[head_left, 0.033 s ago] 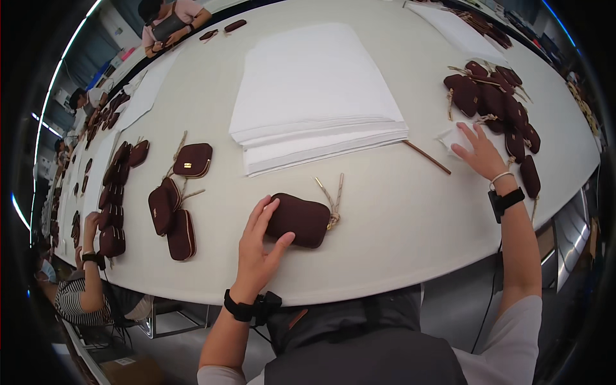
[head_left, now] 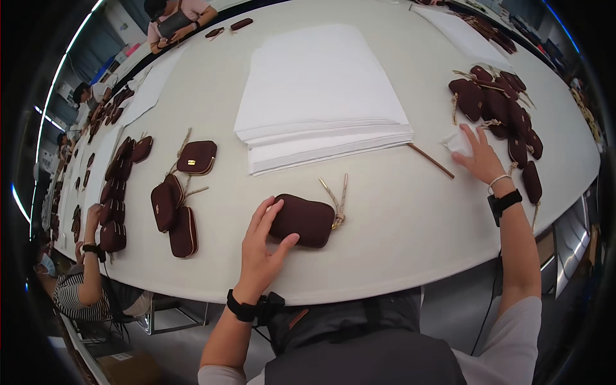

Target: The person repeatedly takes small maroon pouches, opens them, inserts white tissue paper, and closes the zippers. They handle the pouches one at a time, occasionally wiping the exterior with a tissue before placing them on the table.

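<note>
On the table in front of me lies a dark brown zip pouch (head_left: 305, 221), with a knotted cord at its right end. My left hand (head_left: 262, 240) grips the pouch's left end, fingers over its top and thumb along the near side. Far to the right, my right hand (head_left: 481, 157) is closing round a small crumpled white cloth (head_left: 457, 142), with thumb and fingers on either side of it. The cloth lies beside a heap of brown pouches (head_left: 497, 106) with cords. What lies under my right palm is hidden.
A stack of white sheets (head_left: 321, 83) fills the middle, with a thin brown stick (head_left: 431, 160) at its right corner. Several pouches (head_left: 183, 231) lie to the left. Beyond them, a co-worker's arm (head_left: 93, 276) reaches to a row of pouches (head_left: 113, 237). Another person (head_left: 176, 25) works across the table.
My right thumb and fingers have drawn closer together round the white cloth. My left hand stays on the pouch. The whole view has shifted slightly.
</note>
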{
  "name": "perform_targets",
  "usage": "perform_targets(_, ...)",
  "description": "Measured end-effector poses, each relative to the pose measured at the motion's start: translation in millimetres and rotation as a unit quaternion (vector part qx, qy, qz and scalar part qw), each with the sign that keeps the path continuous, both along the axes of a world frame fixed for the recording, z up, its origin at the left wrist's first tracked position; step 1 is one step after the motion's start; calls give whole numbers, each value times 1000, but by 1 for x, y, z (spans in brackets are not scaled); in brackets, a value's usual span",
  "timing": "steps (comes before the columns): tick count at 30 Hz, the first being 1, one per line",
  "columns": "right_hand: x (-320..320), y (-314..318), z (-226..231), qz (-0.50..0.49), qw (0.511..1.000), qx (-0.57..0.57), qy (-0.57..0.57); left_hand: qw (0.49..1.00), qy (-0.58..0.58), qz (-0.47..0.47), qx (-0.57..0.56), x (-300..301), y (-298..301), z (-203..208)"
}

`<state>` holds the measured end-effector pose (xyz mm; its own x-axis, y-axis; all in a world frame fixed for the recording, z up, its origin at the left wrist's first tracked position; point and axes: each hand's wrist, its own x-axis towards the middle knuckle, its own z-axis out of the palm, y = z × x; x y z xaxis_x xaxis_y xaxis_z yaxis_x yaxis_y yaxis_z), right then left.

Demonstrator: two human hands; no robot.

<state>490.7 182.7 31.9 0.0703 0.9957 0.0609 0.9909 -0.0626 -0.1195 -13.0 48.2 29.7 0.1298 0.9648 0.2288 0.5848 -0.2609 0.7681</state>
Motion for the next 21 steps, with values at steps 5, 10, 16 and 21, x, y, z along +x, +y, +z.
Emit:
perform_targets(5, 6, 15, -24, 21, 998, 52, -28, 989, -133, 48, -32, -2, -16, -16)
perform_targets(10, -8, 6, 23, 111, 986, 76, 94, 979, -197, 49, -12, -1, -17, -27)
perform_targets(16, -203, -77, 89, 371, 914, 58, 153, 976, -208, 65, -21, -9, -22, -28)
perform_targets(21, -273, -97, 108, 428, 879, 102, 185, 975, -214, 60, -28, -9, -22, -25)
